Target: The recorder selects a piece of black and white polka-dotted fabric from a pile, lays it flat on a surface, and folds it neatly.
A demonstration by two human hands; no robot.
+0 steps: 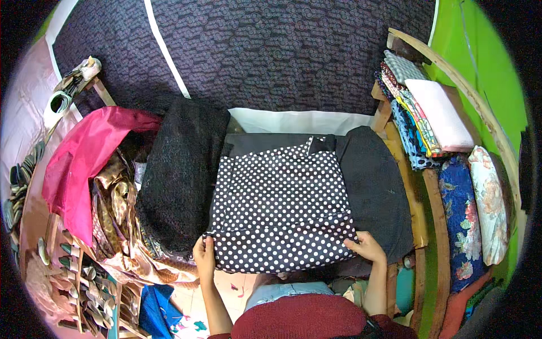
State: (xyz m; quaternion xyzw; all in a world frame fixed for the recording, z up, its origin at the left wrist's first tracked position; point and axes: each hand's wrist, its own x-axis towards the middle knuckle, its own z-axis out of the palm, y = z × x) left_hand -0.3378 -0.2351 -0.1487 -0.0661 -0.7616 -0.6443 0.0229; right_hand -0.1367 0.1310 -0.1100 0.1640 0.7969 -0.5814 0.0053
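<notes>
Polka-dot cloth pinched by both hands near its two near corners.
The left hand (204, 257) grips the left corner, thumb uppermost; the right hand (370, 247) grips the right corner, thumb over the edge, remaining fingers partly hidden. The black-and-white polka-dot cloth (282, 209) lies spread in front of the person, over plain black fabric (378, 198). Adjacent left: a textured black cloth (175, 181), then pink fabric (84, 158). Far right: a folded fabric stack (440, 113).
</notes>
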